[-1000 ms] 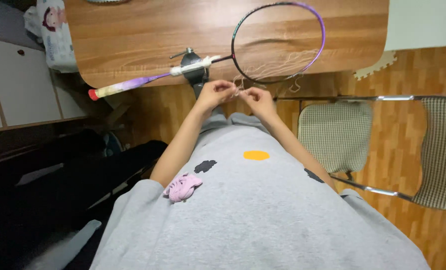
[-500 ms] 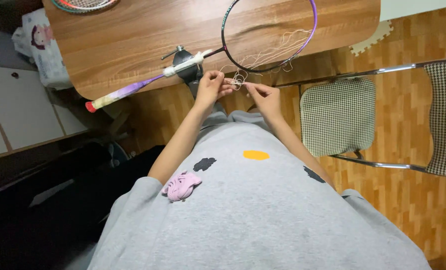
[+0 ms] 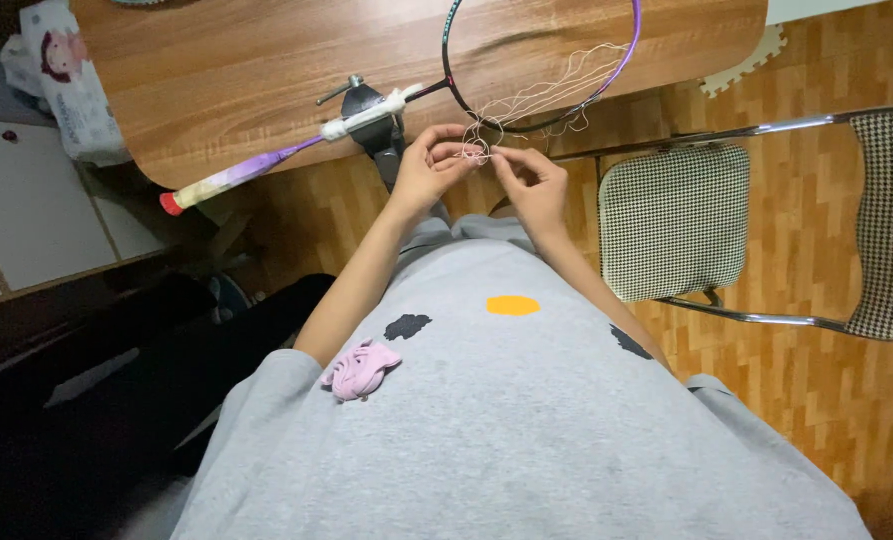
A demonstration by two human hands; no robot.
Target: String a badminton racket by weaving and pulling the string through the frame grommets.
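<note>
A purple and black badminton racket (image 3: 267, 155) lies on the wooden table (image 3: 237, 70), its shaft held in a dark clamp (image 3: 372, 115) at the table edge. Loose pale strings (image 3: 547, 95) hang from the lower part of the racket head. A small tangle of that string (image 3: 479, 152) sits just below the frame. My left hand (image 3: 429, 170) and my right hand (image 3: 532, 185) meet there, both pinching the tangle between fingertips. I wear a grey sweatshirt with coloured patches.
A metal-framed chair with a houndstooth seat (image 3: 675, 220) stands to my right on the wooden floor. A white printed bag (image 3: 62, 80) leans by the table's left end. White cabinet panels (image 3: 17, 210) and a dark area lie to the left.
My hands have risen slightly toward the racket frame and closed in on the string tangle. The view has shifted a little; the racket stays clamped in place.
</note>
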